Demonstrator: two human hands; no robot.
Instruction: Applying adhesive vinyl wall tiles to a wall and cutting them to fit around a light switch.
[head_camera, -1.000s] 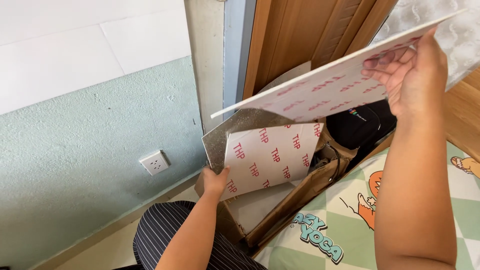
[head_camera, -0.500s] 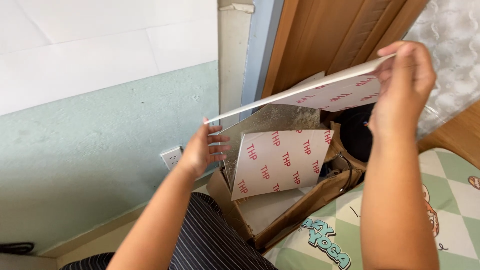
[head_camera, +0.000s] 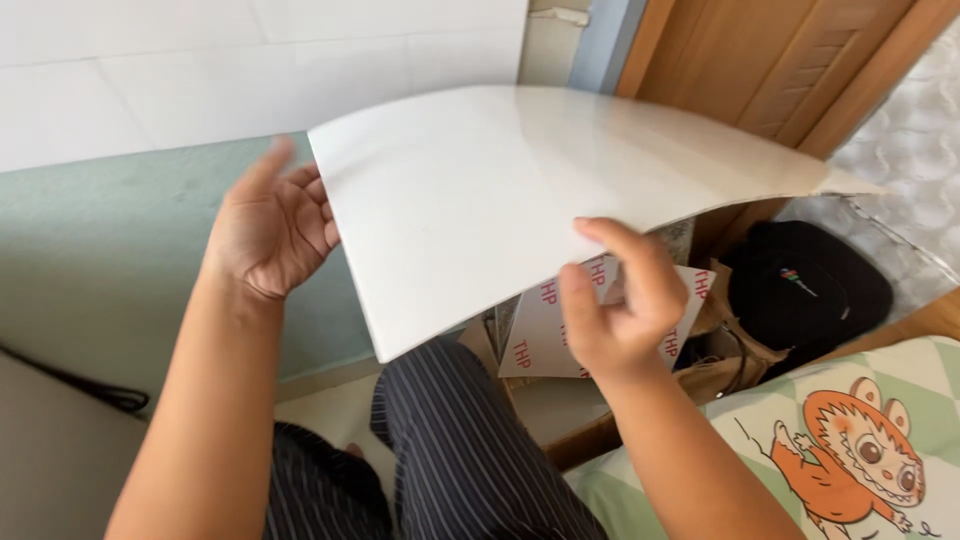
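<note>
Hands are supporting a white glossy panel (head_camera: 500, 200), which is bowing upward. Left hand (head_camera: 270, 230) is lying open, fingers against the panel's left edge. Right hand (head_camera: 615, 310) is pinching its near edge. Below the panel, a printed sheet (head_camera: 545, 335) and a black cap (head_camera: 810, 285) are sitting, partly hidden by it.

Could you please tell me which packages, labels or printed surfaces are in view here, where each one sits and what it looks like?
Backing sheet: under the white panel that left hand and right hand hold; flat, white, repeated red lettering.
Cardboard box: on the floor below the sheets; brown, open.
Black cap: right of the box; small multicoloured label on front.
Printed mat: lower right; green-and-white checks, orange cartoon tiger.
</note>
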